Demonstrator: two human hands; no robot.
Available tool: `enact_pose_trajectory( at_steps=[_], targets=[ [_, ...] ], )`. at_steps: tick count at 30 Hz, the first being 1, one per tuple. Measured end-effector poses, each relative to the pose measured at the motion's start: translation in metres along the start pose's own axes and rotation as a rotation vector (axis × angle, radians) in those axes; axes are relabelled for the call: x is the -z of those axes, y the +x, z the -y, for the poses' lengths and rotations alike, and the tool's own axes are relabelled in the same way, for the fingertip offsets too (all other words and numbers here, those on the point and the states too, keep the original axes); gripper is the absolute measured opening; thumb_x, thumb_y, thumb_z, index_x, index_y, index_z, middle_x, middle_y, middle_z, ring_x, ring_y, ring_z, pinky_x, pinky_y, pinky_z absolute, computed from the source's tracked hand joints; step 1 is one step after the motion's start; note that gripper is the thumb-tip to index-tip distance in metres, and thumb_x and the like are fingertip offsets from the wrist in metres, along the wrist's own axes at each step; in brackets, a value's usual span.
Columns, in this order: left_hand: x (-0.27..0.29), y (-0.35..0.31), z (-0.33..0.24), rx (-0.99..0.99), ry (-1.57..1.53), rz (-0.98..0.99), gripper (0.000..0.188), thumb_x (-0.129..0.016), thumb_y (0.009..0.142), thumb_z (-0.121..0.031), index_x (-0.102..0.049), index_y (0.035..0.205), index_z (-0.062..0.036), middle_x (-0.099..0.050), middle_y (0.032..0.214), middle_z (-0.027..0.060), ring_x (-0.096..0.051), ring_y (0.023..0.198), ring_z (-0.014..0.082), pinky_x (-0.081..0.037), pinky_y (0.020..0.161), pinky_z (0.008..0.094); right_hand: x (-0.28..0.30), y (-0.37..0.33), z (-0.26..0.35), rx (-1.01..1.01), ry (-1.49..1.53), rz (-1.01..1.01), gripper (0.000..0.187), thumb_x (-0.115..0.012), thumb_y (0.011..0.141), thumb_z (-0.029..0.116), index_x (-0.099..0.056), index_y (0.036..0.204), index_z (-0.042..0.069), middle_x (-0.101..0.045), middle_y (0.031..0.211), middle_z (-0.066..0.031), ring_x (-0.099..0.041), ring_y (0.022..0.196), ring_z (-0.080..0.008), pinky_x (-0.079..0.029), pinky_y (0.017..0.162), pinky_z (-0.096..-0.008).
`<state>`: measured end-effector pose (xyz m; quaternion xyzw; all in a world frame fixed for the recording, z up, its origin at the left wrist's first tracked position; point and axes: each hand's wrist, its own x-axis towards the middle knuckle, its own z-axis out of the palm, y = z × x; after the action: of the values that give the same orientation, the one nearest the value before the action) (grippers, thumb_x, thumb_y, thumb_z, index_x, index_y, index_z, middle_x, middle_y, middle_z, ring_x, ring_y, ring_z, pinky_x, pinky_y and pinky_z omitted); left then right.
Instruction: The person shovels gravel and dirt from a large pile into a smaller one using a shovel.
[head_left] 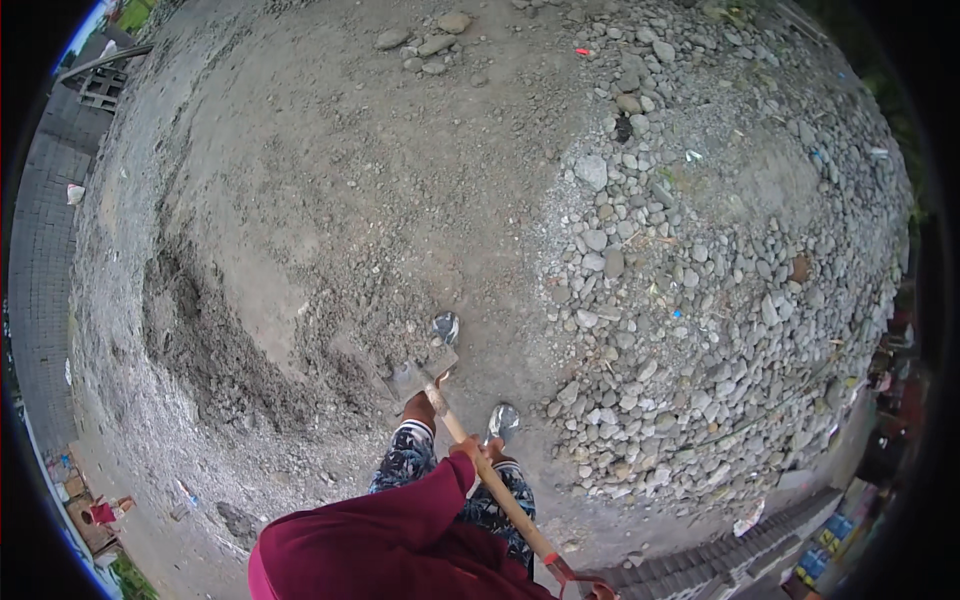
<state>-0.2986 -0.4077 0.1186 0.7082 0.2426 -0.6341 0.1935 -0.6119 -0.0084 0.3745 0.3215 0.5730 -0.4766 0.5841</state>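
I hold a shovel with a long wooden shaft point(516, 515) slanting across my legs. My left hand point(468, 449), at the end of a maroon sleeve, is wrapped round the middle of the shaft. My right hand point(602, 591) shows only in part at the lower edge, closed at the red-marked handle end point(557, 568). The grey metal blade point(407, 381) is low, beside my shin and behind my forward shoe point(446, 327). It is next to loose dark sand point(230, 370); whether it touches the ground I cannot tell. My other shoe point(503, 421) stands farther back.
A broad bed of rounded stones point(690, 370) covers the right side. Compacted gravelly ground point(400, 180) stretches ahead, with a few larger rocks point(436, 45). Stacked grey blocks point(50, 210) line the left rim, more blocks point(720, 560) the lower right. A person in red point(104, 512) is far lower left.
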Motion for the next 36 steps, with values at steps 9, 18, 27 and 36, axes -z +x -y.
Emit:
enact_pose_trajectory(
  at_steps=[9,18,27,36],
  targets=[
    [-0.164,-0.099,-0.398,-0.650,-0.042,0.359,0.011,-0.059,0.081,-0.012,-0.055,0.083,-0.0016,-0.054,0.062,0.0089,-0.054,0.045,0.0218,-0.046,0.040,0.0369,-0.506,0.057,-0.042,0.336,-0.039,0.080,0.011,-0.053,0.080,0.018,-0.057,0.079,0.008,-0.044,0.053,-0.0027,-0.045,0.039,-0.0186,-0.039,0.036,-0.0322],
    [-0.166,-0.354,-0.661,-1.034,0.129,0.409,0.030,-0.057,0.083,-0.022,-0.053,0.099,0.0034,-0.060,0.072,0.0133,-0.056,0.049,0.0236,-0.050,0.046,0.0384,-0.913,-0.060,-0.057,0.391,-0.092,1.048,0.052,-0.065,0.084,0.007,-0.041,0.129,-0.004,-0.061,0.092,-0.0085,-0.062,0.084,-0.0173,-0.050,0.080,-0.0329],
    [-0.018,-0.133,-0.290,-0.511,0.174,0.277,0.024,-0.061,0.079,-0.020,-0.060,0.087,0.0016,-0.062,0.070,0.0123,-0.060,0.057,0.0242,-0.050,0.052,0.0372,-0.621,-0.035,-0.054,0.434,-0.897,0.648,0.045,-0.072,0.076,0.010,-0.055,0.115,-0.005,-0.063,0.088,-0.0078,-0.062,0.075,-0.0136,-0.050,0.070,-0.0273],
    [0.131,-0.059,-0.043,-1.531,1.065,-0.031,0.031,-0.063,0.078,-0.028,-0.065,0.097,-0.0038,-0.065,0.081,0.0147,-0.063,0.065,0.0253,-0.049,0.056,0.0378,-0.496,-0.068,-0.025,1.227,-1.855,0.731,0.047,-0.071,0.081,0.031,-0.061,0.112,-0.002,-0.065,0.087,-0.0176,-0.065,0.072,-0.0209,-0.049,0.063,-0.0296]
  ],
)
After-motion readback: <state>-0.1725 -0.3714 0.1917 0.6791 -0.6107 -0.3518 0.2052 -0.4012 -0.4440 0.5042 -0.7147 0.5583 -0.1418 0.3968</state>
